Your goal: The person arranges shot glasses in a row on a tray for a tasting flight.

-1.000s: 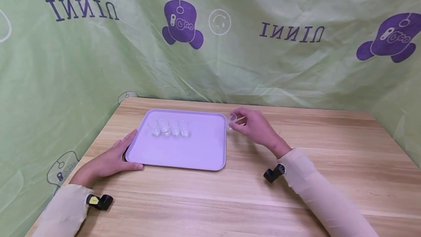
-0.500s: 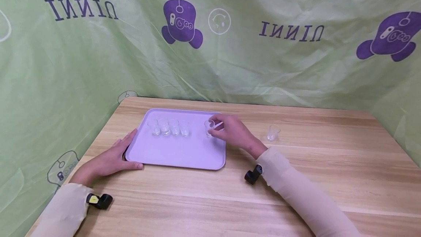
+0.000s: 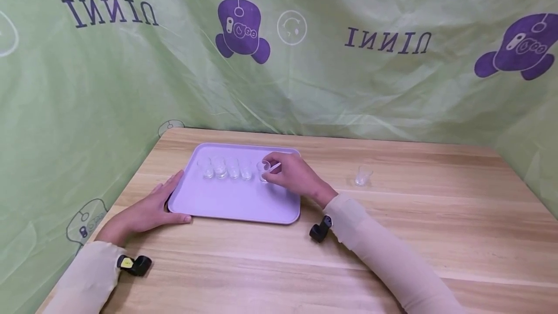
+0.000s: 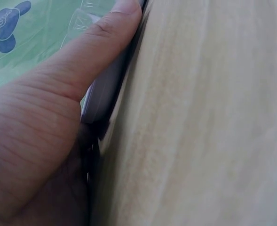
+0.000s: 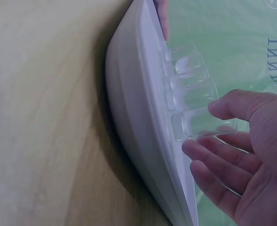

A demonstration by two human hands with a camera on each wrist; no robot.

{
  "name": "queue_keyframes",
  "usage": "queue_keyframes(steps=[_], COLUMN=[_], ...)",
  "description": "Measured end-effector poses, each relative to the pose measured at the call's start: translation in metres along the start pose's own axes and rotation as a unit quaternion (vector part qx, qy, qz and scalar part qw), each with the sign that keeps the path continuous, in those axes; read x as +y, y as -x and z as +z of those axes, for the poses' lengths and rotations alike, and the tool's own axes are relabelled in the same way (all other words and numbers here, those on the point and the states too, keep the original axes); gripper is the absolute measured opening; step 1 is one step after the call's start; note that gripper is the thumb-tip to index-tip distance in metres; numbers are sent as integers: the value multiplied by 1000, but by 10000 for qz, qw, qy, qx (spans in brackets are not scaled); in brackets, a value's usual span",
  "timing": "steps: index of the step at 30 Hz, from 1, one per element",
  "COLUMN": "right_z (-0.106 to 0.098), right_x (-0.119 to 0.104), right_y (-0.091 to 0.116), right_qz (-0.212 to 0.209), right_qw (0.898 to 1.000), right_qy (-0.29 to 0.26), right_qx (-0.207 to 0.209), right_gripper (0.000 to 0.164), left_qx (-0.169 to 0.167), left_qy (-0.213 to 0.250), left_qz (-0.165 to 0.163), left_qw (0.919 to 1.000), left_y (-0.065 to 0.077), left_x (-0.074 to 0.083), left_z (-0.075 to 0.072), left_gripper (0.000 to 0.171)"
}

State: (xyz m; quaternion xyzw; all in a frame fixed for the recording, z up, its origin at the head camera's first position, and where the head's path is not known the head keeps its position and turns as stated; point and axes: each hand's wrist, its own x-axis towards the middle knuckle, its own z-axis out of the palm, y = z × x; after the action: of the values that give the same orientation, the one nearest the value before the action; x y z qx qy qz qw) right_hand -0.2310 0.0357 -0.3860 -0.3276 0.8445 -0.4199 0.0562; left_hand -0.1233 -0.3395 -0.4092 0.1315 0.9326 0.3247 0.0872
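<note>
My right hand [image 3: 289, 173] pinches a small clear shot glass [image 5: 204, 125] between thumb and fingers, upright and close over the lilac tray [image 3: 231, 202]. To its left on the tray stand several like shot glasses [image 3: 234, 170] in a row, close together. At the tray's front left corner, my left hand [image 3: 146, 214] rests with fingers straight along the left side and thumb along the front edge. In the left wrist view the thumb [image 4: 100, 35] lies against the tray's side. One more shot glass [image 3: 363, 176] stands on the table, right of the tray.
The wooden table [image 3: 414, 207] carries the tray at its back left. A green curtain [image 3: 327, 101] with purple prints hangs behind the table and along both sides.
My right hand has brought the shot glass leftward from beside the tray's right edge to the right end of the row. The left hand stays in place.
</note>
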Motion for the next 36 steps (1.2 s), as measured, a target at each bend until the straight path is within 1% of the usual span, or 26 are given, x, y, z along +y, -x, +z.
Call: queue_keyframes(steps=[10,15,23,31,36], right_z=[7,10,10,11,10], right_x=[-2,-2,-2,-3,-4], right_y=[-8,-10,-12,-13,-13], right_qz=[8,93,162,228,277], right_qw=[10000,9999,9997,9994,9991], right_qy=[69,100,93,80,68], right_qx=[-41,-41,-129,-241,-327], right_gripper=[28,29,31,34,40], left_qx=[50,74,67,67,59], left_qy=[-119,-144,-94,-95,-62], left_qz=[62,146,83,78,82], left_qw=[9999,9998,9999,9999,9999], left_y=[-1,-1,0,0,-1], left_x=[-2,-2,1,0,-1], left_z=[1,1,0,0,0], left_gripper=[122,121,121,122,122])
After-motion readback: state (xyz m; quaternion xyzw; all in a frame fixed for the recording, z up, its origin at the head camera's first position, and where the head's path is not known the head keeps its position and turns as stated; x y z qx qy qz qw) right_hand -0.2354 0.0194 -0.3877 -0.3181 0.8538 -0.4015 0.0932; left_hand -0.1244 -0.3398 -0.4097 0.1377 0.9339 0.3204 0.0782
